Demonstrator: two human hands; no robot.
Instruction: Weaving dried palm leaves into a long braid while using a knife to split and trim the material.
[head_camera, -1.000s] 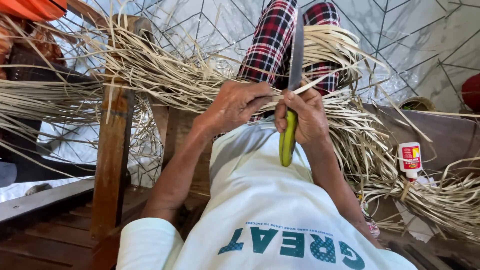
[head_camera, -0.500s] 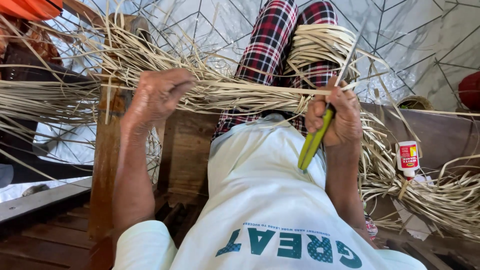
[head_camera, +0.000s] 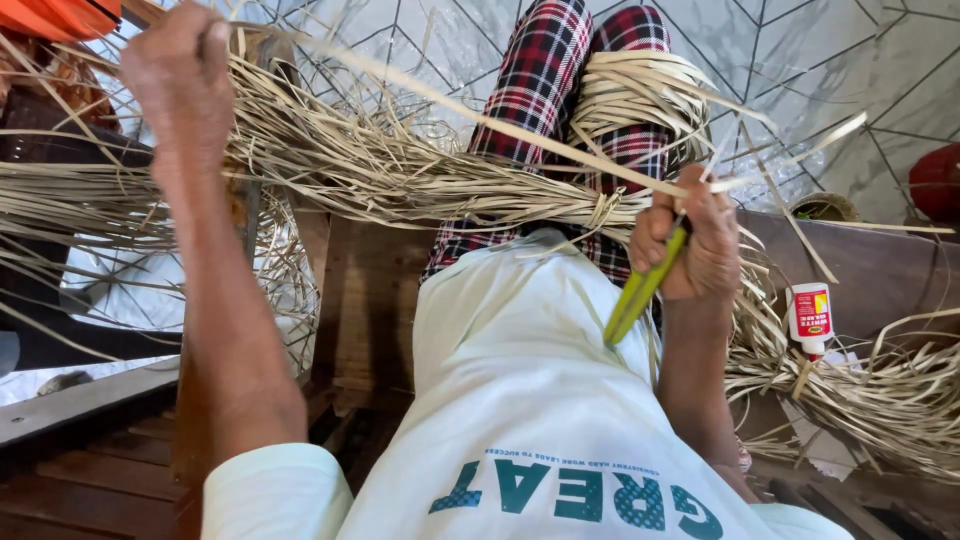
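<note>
Pulling: left hand (head_camera: 175, 75), fingers closed on a long pale strip (head_camera: 470, 115) stretched above the lap.
Right hand (head_camera: 690, 245): fist round the green-handled knife (head_camera: 640, 290), pinching the strip's other end.
Handling: light, bendy, likely splits; grip near the ends.

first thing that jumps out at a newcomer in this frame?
The long pale strip stretched taut across the upper frame, from the raised left hand at top left to the right hand at centre right. That right hand also grips a yellow-green-handled tool over the white shirt. Behind them, heaps of straw-coloured strips spread across the red plaid lap, with a small glue bottle at right.
</note>
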